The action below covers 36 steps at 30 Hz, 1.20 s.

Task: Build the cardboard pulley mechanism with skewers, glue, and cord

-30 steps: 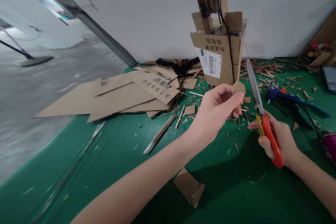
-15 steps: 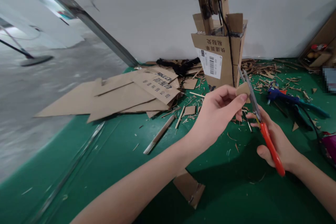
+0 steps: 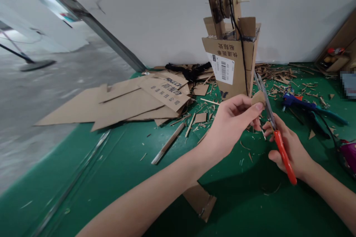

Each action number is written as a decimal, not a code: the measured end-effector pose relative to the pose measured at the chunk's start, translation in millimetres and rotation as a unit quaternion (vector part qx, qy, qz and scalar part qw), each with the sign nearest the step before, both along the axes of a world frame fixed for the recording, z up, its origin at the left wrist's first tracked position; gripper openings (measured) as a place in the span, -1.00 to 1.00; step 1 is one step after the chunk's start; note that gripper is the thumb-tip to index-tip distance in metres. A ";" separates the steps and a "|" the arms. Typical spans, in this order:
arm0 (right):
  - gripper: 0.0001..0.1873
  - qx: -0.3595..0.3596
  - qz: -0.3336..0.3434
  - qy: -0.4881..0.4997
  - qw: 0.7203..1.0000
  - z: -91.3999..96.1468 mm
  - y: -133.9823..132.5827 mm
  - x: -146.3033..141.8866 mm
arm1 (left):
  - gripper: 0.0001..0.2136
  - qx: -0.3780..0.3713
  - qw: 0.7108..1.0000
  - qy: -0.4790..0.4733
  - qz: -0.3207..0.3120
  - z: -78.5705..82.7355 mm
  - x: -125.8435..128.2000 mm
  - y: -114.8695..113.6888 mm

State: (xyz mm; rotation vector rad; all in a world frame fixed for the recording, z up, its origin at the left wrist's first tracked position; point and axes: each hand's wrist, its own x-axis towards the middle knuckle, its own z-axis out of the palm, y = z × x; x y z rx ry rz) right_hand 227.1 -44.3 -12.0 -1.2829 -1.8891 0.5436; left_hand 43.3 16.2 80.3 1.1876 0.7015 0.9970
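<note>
I have the small cardboard piece (image 3: 258,97) up in front of the cardboard box (image 3: 238,74), by its lower right edge, and my left grip (image 3: 232,121) pinches it between thumb and bent fingers. My right grip (image 3: 296,150) is closed on the scissors (image 3: 283,153) by the orange handle, how firmly I can't tell; the blades (image 3: 269,106), a little apart at their tips, meet the piece's side away from the left palm. My first worry is the left thumb: it presses just beside the blades, so too deep a bite could nip it. With so little cardboard to pinch, the piece might also twist under the squeeze, leaving a crooked or crushed edge. The tips line up near the box's right edge; I can't judge the depth, but overreaching could snag the black cord (image 3: 244,63) on its front. A dropped sliver could get lost among the scraps (image 3: 283,78) right of the box. Farther right lies a blue glue gun (image 3: 302,102), whose cable (image 3: 329,129) an outward swing could catch.
</note>
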 end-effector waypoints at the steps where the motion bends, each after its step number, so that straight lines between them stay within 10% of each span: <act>1: 0.09 0.007 -0.002 -0.004 1.000 -0.1 0.1 -0.2 | -0.79 -0.002 1.000 -0.004 -0.001 -0.4 0.1 0.0; 19: -0.31 0.033 -0.081 -0.028 0.996 -2.8 -3.3 -3.4 | -0.84 0.003 1.000 0.019 0.012 6.7 -1.6 2.5; 36: 0.04 0.040 -0.004 0.000 0.999 4.0 -3.0 -0.3 | -0.78 0.026 0.999 -0.007 0.034 1.6 -2.1 3.9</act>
